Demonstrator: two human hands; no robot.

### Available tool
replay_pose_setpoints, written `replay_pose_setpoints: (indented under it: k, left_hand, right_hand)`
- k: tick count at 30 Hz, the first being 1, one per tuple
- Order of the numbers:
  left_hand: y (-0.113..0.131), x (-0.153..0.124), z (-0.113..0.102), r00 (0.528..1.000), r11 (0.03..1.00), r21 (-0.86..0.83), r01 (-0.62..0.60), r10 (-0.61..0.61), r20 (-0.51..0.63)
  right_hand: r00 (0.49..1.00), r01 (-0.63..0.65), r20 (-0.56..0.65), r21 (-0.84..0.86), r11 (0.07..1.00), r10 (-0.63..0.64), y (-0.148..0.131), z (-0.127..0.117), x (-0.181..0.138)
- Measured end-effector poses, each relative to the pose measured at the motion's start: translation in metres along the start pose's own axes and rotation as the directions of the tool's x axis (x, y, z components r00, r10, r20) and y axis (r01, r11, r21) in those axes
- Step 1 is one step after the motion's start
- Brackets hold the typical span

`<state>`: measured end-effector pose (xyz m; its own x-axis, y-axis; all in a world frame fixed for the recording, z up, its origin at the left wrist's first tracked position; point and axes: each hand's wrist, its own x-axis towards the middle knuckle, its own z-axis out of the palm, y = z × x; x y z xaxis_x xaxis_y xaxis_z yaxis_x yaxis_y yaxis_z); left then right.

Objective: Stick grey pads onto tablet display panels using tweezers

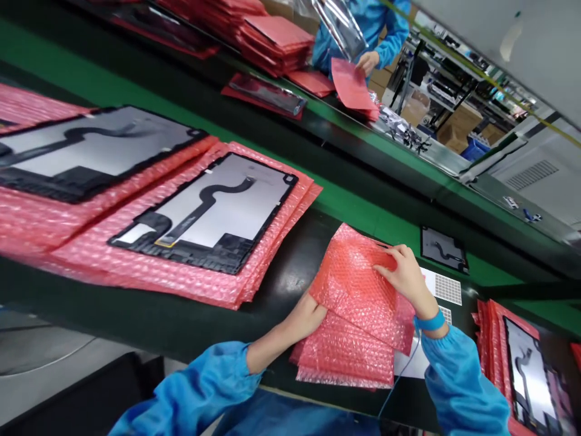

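A red bubble-wrap bag (358, 278) is held up in front of me, tilted over a stack of similar red bags (345, 357). My left hand (306, 318) grips its lower left edge, the fingertips hidden behind the plastic. At the upper right edge, my right hand (402, 272) pinches the bag between thumb and fingers; a blue wrist strap (430, 321) with a cord is round that wrist. A thin dark edge shows at the bag's top, close to my right fingers; whether a panel is inside, I cannot tell.
Left lie screen panels (236, 206) with ribbon cables on piled red bubble bags (204, 278). Right are sticker sheets (447, 289), a dark panel (443, 248) and another panel stack (529, 369). Across the bench, a person in blue (390, 36) handles a red bag (351, 85).
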<state>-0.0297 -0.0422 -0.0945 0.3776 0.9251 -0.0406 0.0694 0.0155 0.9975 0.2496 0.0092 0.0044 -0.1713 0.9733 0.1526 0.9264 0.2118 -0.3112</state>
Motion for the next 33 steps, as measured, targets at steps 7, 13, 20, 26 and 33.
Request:
replay_pose_setpoints:
  k: [7,13,20,26,33]
  left_hand:
    - [0.003,0.004,0.009,0.998,0.998,-0.044,-0.046,0.044,-0.051]
    - [0.005,0.004,0.003,0.999,0.982,-0.186,0.036,-0.039,-0.013]
    - [0.016,0.002,0.000,0.999,0.979,-0.203,0.026,-0.030,-0.014]
    - [-0.005,0.004,-0.010,0.998,0.996,0.067,0.056,-0.054,-0.035]
    - [0.065,0.055,-0.035,0.983,0.957,0.288,0.025,0.030,-0.184]
  right_hand:
    - [0.838,-0.369,-0.122,0.591,0.717,0.532,-0.010,-0.046,-0.048]
    - [0.755,-0.470,0.130,0.790,0.392,0.643,-0.031,-0.010,-0.089]
    - [0.791,-0.453,-0.037,0.635,0.625,0.610,-0.051,0.040,-0.105]
    - [0.812,-0.481,-0.091,0.453,0.750,0.576,-0.028,0.010,-0.128]
    - [0.450,-0.892,-0.228,-0.068,0.447,0.863,0.054,-0.042,-0.251]
